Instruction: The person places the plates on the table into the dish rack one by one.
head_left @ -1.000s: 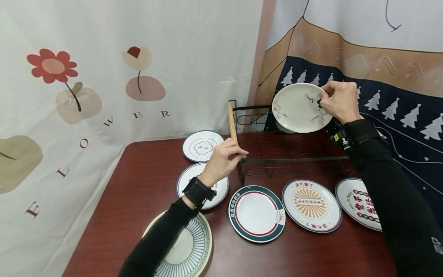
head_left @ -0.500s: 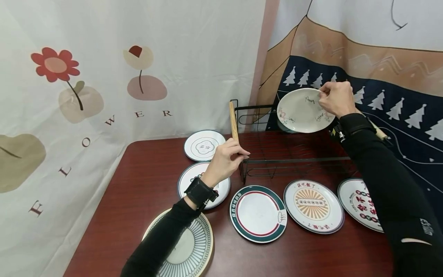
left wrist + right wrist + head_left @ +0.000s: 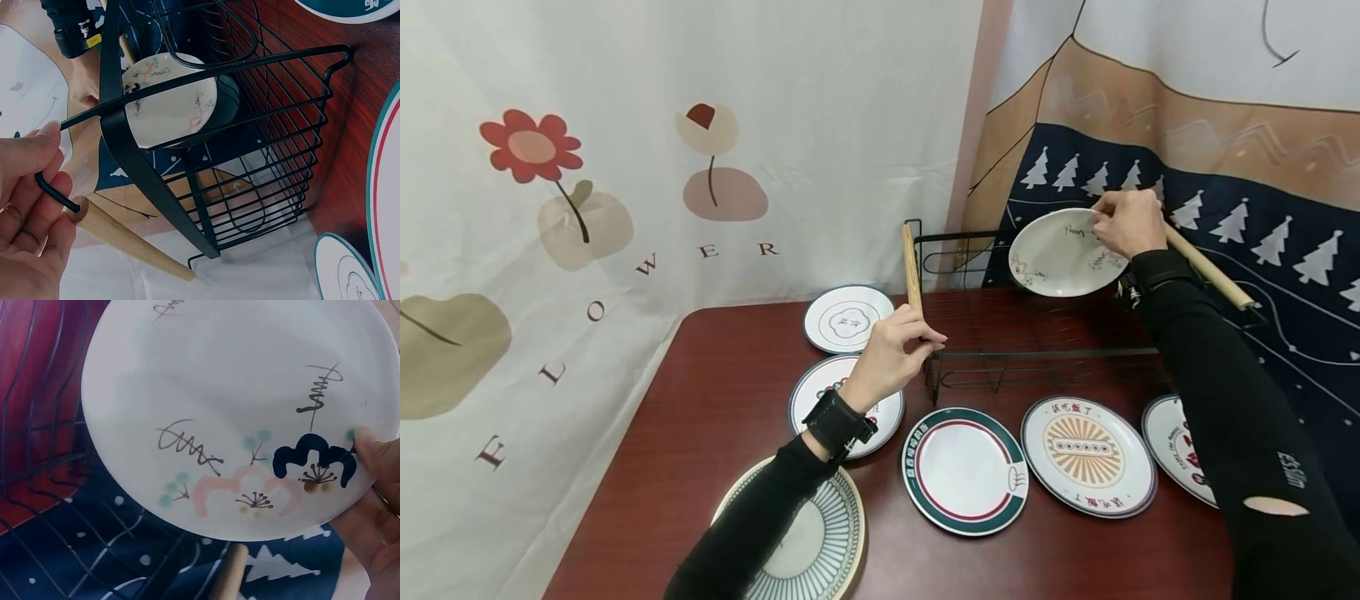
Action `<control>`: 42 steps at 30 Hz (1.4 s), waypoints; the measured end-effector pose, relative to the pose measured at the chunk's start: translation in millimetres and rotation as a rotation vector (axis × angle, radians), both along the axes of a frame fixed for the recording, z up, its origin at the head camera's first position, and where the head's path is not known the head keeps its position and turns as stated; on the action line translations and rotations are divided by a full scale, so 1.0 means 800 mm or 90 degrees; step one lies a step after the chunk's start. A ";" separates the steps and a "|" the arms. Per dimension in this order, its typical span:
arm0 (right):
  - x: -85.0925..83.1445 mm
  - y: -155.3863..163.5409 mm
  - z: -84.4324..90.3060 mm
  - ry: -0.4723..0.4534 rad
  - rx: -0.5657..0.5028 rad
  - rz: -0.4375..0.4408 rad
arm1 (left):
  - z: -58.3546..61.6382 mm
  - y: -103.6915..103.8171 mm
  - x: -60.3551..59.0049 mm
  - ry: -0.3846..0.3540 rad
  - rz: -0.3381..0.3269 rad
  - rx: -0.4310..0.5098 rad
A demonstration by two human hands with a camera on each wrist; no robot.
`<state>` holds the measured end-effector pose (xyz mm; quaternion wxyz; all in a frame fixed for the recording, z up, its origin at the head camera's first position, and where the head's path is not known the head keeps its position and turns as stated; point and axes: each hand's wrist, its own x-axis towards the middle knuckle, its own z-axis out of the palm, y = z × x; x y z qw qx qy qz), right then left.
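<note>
At the wire rack [image 3: 159,189], the right hand [image 3: 1129,223] pinches a flowered plate [image 3: 1058,260]

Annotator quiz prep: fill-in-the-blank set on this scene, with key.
The right hand holds a round white ceramic plate painted with pink and blue ____.
The left hand grips a black wire rack whose pale handle is made of ____.
The round white plate with a green rim has an inner ring coloured ____.
The white fabric backdrop bears the letters F, L, O, W, E and ____.
Missing: flowers; wood; red; R.
</note>
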<state>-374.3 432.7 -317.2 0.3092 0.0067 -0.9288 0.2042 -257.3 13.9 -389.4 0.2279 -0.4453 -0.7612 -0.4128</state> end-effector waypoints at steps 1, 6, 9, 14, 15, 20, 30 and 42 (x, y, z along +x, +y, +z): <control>-0.001 0.002 -0.001 -0.002 -0.006 0.001 | 0.001 0.000 0.000 0.000 0.000 0.001; -0.009 0.008 -0.006 0.006 -0.023 -0.018 | 0.003 0.001 -0.002 0.001 -0.001 0.006; -0.012 0.011 -0.010 0.007 -0.024 -0.033 | 0.004 0.001 -0.002 -0.001 -0.004 0.008; -0.014 0.015 -0.019 -0.009 -0.027 -0.038 | 0.003 0.001 0.001 -0.007 -0.004 0.009; -0.014 0.016 -0.021 -0.020 -0.028 -0.038 | 0.002 0.001 0.001 -0.008 -0.004 0.009; -0.016 0.019 -0.030 -0.049 -0.024 -0.023 | -0.002 0.001 0.003 -0.015 -0.003 0.011; -0.023 0.014 -0.032 -0.108 -0.037 -0.006 | -0.004 0.002 0.003 -0.010 -0.004 0.012; -0.025 0.013 -0.030 -0.126 -0.034 0.006 | -0.002 0.001 0.000 -0.008 0.003 0.018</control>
